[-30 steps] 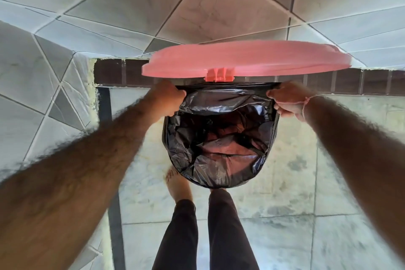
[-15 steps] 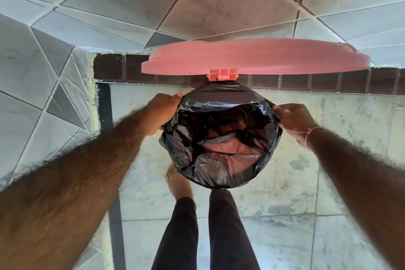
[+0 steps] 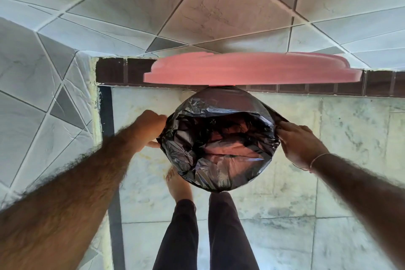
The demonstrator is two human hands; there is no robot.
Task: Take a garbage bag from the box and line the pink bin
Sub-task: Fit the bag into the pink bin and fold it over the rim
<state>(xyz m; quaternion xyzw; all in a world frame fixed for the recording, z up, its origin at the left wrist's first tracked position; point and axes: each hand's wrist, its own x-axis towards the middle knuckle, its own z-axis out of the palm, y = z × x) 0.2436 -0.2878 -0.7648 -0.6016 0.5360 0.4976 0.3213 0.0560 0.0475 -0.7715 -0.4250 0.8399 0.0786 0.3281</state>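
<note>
Both hands now lower on rim | left hand [image 3: 147, 131] — right hand [image 3: 300, 143] grip garbage bag [image 3: 219, 138] | pink bin mouth faces up, lid [image 3: 252, 70] raised.

No readable text, labels, brands or numbers anywhere

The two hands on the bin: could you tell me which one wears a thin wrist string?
The right hand, at the black bag's right edge; the left hand's wrist is bare.
</note>
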